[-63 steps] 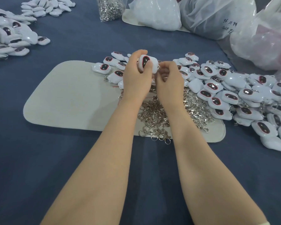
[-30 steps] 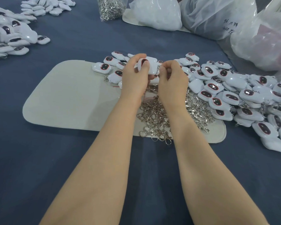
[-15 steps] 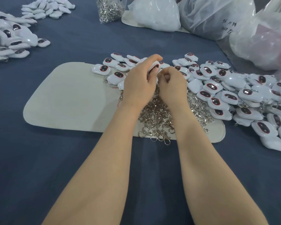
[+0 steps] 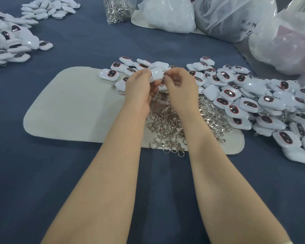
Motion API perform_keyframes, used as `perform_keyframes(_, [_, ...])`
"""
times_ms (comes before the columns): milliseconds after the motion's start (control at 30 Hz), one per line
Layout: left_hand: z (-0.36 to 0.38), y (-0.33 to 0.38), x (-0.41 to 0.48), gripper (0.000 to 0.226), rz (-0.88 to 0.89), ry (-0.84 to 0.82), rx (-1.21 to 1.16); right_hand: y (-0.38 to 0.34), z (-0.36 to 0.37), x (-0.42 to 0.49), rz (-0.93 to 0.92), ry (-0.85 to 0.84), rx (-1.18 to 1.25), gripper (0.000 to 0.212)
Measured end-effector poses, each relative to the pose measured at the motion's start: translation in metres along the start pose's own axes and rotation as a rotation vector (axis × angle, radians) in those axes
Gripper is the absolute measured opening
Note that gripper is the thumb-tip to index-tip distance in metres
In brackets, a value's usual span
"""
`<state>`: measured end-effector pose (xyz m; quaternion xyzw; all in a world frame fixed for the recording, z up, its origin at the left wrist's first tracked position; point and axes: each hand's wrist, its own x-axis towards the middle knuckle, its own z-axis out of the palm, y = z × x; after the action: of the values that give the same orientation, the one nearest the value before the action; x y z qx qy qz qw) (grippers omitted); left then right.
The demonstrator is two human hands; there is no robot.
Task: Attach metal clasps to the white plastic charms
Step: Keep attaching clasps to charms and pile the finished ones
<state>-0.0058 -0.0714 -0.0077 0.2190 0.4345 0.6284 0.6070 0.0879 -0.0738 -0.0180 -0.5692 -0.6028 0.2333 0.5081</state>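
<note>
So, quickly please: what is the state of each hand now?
Left hand: grips a white charm.
Right hand: pinches a metal clasp at the charm's edge.

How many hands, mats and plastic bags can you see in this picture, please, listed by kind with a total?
Hands: 2, left hand holding a charm, right hand pinching a clasp.
Mats: 2, near mat, far mat.
Bags: 4, clasp bag, white bag, written-on bag, pinkish bag.
Total: 8.

Three heaps of white plastic charms [image 4: 250, 104]; one pile of silver metal clasps [image 4: 167, 124]; one clear bag of clasps [image 4: 118, 9]; three translucent plastic sacks [image 4: 167, 14]; one pale felt mat [image 4: 69, 106].
</note>
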Motion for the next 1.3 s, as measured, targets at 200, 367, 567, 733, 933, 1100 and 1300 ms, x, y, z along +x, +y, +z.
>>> perform_keyframes(200, [-0.001,0.003,-0.003,0.01,-0.159,-0.007,-0.172,-0.003,0.0,-0.002,-0.033,0.084,0.046,0.009])
perform_keyframes(367, [0.001,0.004,-0.007,0.009,-0.179,0.012,-0.12,-0.004,0.001,-0.004,-0.08,0.124,0.038,0.007])
perform_keyframes(567, [0.004,0.001,-0.009,0.024,0.16,0.047,0.197,-0.002,-0.001,-0.003,-0.146,0.119,-0.113,0.01])
perform_keyframes(733, [0.003,-0.001,-0.013,0.024,0.429,-0.014,0.435,-0.002,-0.002,-0.003,-0.157,0.11,-0.163,0.01])
perform_keyframes(933, [0.002,-0.006,-0.013,0.028,0.719,-0.072,0.689,0.001,-0.005,-0.003,-0.155,0.07,-0.21,0.013])
perform_keyframes(1100, [0.003,-0.007,-0.014,0.031,0.885,-0.089,0.944,0.002,-0.006,-0.003,-0.135,0.033,-0.228,0.017])
perform_keyframes(1300, [0.002,-0.006,-0.015,0.034,0.899,-0.108,1.035,0.0,-0.008,-0.001,-0.113,-0.003,-0.254,0.018])
